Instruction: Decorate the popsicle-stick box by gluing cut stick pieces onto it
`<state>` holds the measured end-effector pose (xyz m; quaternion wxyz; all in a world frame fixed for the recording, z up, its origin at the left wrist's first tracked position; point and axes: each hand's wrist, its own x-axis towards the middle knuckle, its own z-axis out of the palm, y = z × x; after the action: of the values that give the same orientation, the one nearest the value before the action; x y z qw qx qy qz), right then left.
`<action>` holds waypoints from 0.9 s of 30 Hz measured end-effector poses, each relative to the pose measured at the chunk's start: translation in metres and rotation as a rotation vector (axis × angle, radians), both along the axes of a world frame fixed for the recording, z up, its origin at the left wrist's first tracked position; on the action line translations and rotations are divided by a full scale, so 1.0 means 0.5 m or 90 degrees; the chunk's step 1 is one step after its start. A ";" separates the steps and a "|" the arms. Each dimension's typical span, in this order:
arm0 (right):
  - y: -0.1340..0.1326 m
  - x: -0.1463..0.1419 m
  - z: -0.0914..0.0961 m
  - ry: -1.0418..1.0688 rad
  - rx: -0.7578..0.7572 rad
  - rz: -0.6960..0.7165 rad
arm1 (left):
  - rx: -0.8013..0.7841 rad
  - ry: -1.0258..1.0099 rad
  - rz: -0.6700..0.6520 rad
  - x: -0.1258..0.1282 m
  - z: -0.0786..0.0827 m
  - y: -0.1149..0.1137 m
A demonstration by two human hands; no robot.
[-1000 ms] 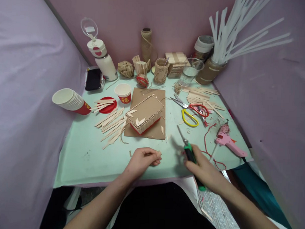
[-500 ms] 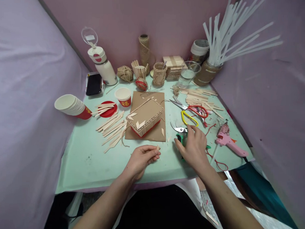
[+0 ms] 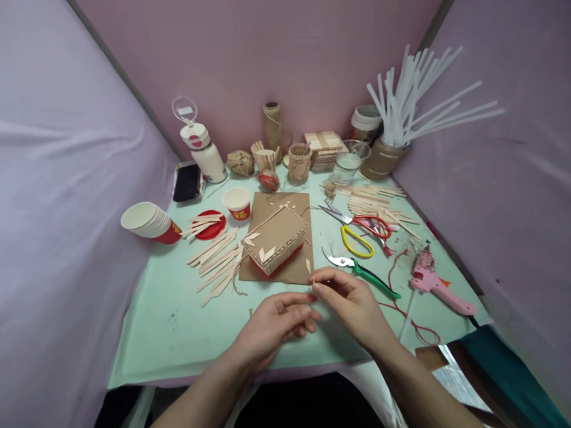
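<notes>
My left hand (image 3: 275, 323) lies palm up near the front edge of the pale green table (image 3: 169, 322), fingers loosely curled. Just right of it, my right hand (image 3: 350, 303) pinches a tiny wooden sliver (image 3: 312, 282) over the left fingertips. The green-handled pruning shears (image 3: 358, 269) lie on the table just beyond my right hand. Ahead sits a twine-wrapped box (image 3: 276, 237) with a red base on a cardboard sheet (image 3: 295, 270), small wooden slivers stuck on its lid.
Loose wooden sticks (image 3: 216, 261) lie left of the box, with stacked paper cups (image 3: 147, 221) farther left. Scissors (image 3: 360, 224) and a pink glue gun (image 3: 435, 283) are on the right. Jars, twine balls, a bottle (image 3: 203, 152) and white strips (image 3: 411, 100) line the back wall.
My right hand set the green shears down on the table and came left to meet my left hand, pinching a small sliver. The view tilted upward.
</notes>
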<state>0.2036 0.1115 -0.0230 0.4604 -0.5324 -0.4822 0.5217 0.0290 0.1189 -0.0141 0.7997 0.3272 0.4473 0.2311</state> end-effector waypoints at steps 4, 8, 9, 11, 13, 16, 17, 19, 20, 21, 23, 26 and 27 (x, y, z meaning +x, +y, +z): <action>0.017 0.014 0.009 0.008 -0.023 -0.061 | 0.309 0.172 -0.089 -0.077 0.078 0.029; 0.058 0.003 -0.002 0.087 -0.026 -0.080 | 0.697 0.348 0.101 -0.150 0.076 0.106; 0.070 -0.003 -0.008 0.106 -0.025 -0.084 | 0.735 0.395 0.067 -0.159 0.059 0.125; 0.093 -0.014 -0.019 0.120 -0.025 -0.088 | 0.728 0.436 -0.004 -0.166 0.016 0.154; 0.111 -0.021 -0.028 0.113 -0.021 -0.084 | 0.692 0.433 -0.019 -0.158 -0.023 0.165; 0.131 -0.024 -0.033 0.108 -0.003 -0.077 | 0.625 0.371 0.017 -0.133 -0.055 0.153; 0.136 -0.025 -0.033 0.109 0.003 -0.076 | 0.618 0.374 0.039 -0.123 -0.060 0.145; 0.146 -0.027 -0.032 0.109 0.008 -0.069 | 0.633 0.412 0.081 -0.104 -0.065 0.124; 0.152 -0.028 -0.031 0.106 0.008 -0.063 | 0.650 0.438 0.093 -0.096 -0.068 0.114; 0.157 -0.030 -0.030 0.101 0.008 -0.055 | 0.668 0.460 0.103 -0.088 -0.071 0.104; 0.167 -0.034 -0.031 0.081 0.014 -0.040 | 0.706 0.493 0.127 -0.078 -0.079 0.086; 0.181 -0.029 -0.032 0.017 0.056 -0.040 | 0.744 0.505 0.147 -0.082 -0.086 0.074; 0.186 -0.024 -0.029 -0.015 0.077 -0.048 | 0.751 0.498 0.144 -0.088 -0.084 0.075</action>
<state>0.1914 0.2043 -0.0375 0.5056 -0.5273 -0.4978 0.4675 -0.0152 0.1565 -0.0560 0.2416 0.7155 0.5328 0.3819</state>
